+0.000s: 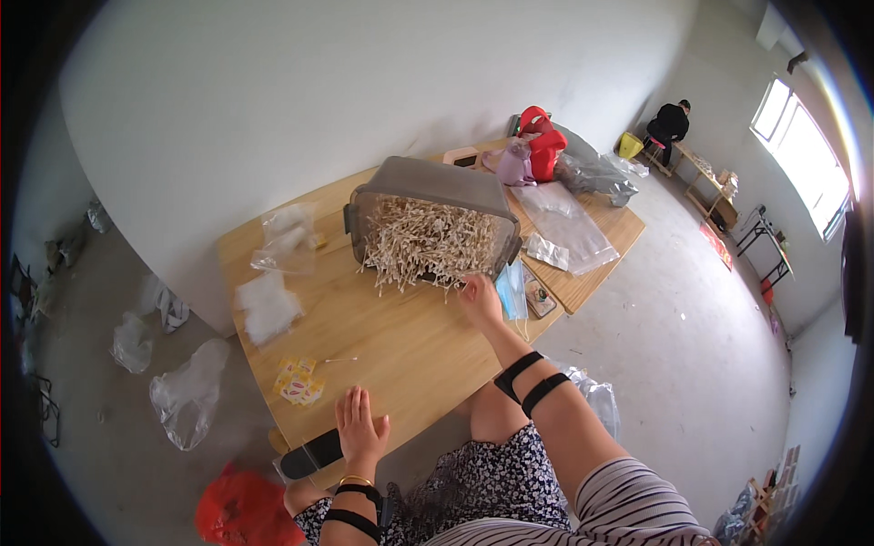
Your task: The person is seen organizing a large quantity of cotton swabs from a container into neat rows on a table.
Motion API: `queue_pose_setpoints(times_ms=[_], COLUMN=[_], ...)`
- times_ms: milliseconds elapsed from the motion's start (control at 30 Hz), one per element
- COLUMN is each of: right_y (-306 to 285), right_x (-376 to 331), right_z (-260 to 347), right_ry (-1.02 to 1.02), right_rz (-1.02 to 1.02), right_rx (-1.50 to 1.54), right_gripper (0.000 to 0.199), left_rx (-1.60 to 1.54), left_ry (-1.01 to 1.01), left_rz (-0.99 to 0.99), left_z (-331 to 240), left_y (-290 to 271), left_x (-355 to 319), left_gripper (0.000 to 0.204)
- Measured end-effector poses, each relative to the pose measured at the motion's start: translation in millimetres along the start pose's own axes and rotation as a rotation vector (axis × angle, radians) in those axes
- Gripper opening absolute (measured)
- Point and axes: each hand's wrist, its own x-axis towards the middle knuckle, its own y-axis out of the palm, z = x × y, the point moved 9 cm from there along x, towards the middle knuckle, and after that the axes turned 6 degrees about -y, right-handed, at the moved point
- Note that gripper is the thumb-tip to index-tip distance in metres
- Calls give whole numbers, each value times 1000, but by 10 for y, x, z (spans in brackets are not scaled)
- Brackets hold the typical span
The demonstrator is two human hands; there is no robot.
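Looking down from a head-worn camera, a seated person works at a light wooden table (410,346) set against a white wall. The right hand (479,300) stretches forward to the mouth of a grey plastic tub (428,187) tipped on its side, from which a heap of pale cotton swabs (428,244) spills onto the tabletop. Its fingers reach into the near edge of the heap and touch the swabs; whether they pinch any cannot be told from this view. The left hand (360,429) lies flat and open near the front edge of the table, fingers spread, holding nothing. Just beside it, at the table's edge, is a dark flat object (309,455). Ahead of that hand sit a few small yellow packets (298,380), with a single swab (339,360) lying close by.

Both forearms wear black straps. A blue face mask (512,289) lies just right of the reaching hand. Toward the left side of the table are a white fluffy wad (266,308) and a clear plastic bag (288,238). More clear bags (569,223) cover the table's far right, beyond them a red bag (544,146). Crumpled plastic bags (187,391) lie on the concrete floor to the left. Far off in the room, another person (669,123) sits at a separate bench.
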Motion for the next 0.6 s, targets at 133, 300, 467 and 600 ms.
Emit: queue_pose_setpoints(times_ms=[133, 300, 467, 600], right_y=[-233, 3, 124, 121], right_x=[375, 615, 762, 757], right_z=[332, 260, 254, 318], right_ry=[-102, 220, 227, 116], right_rz=[-175, 66, -102, -247], right_rx=[-298, -500, -363, -279], right_gripper=[69, 95, 80, 49], left_rx=[0, 16, 29, 41], left_ry=[-18, -16, -15, -8], left_rz=[8, 20, 36, 24], left_z=[30, 20, 13, 19], left_y=[10, -12, 13, 41], left_x=[-3, 11, 23, 6], left_gripper=[74, 75, 77, 77])
